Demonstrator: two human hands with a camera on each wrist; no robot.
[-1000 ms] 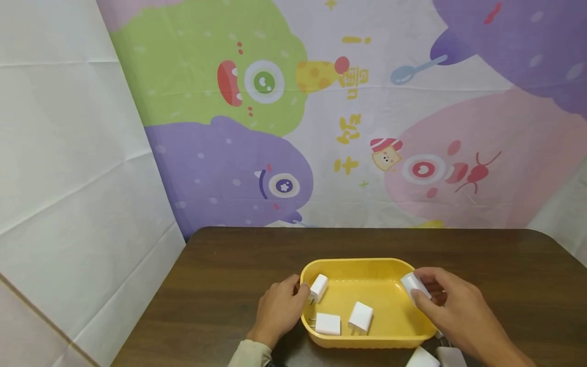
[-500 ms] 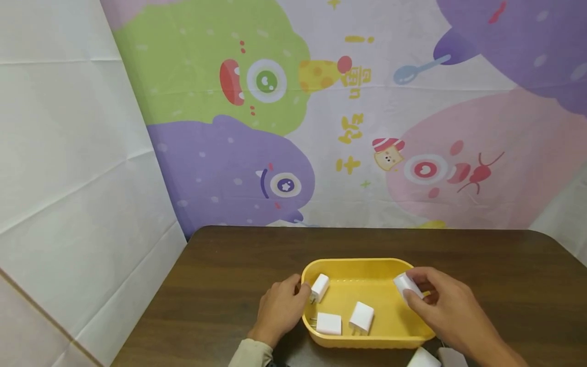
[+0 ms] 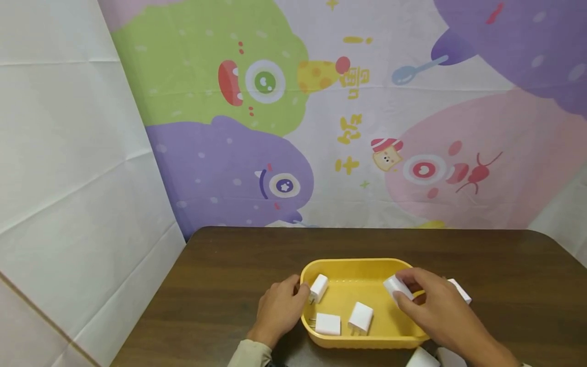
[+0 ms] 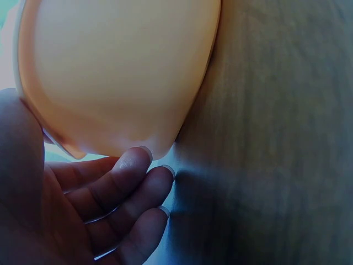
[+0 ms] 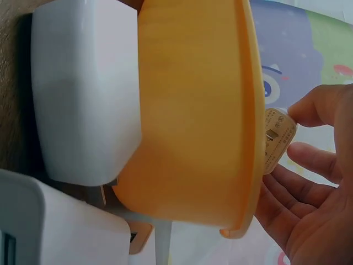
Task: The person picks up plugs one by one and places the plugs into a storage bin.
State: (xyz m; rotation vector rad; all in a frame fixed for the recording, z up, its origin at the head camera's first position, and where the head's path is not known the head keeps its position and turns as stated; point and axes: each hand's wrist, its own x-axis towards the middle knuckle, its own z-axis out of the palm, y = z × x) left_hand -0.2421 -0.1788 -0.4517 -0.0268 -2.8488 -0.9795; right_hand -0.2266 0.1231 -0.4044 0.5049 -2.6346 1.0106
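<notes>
In the head view my right hand [image 3: 433,303] pinches a white charger plug [image 3: 398,289] over the right end of a yellow plastic tub [image 3: 362,342]. The right wrist view shows that charger's end face [image 5: 279,138] with a port, between thumb and fingers above the rim. My left hand [image 3: 281,310] grips the tub's left end, thumb at the rim and fingers against the outer wall. Inside the tub lie a charger [image 3: 318,288] leaning by the left wall, another [image 3: 327,324] on its side at the front left, and a third [image 3: 361,318] near the middle, prongs showing.
Outside the tub, more white chargers lie at its right: one [image 3: 460,291] behind my right hand, and two, a nearer one [image 3: 422,358] and a greyish one [image 3: 451,358], at the bottom frame edge. A brown table [image 3: 220,285] meets a cartoon-printed cloth behind.
My right hand has moved left with its charger, from the tub's right rim to over its inside. A charger behind that hand has come into view. My left hand stays put.
</notes>
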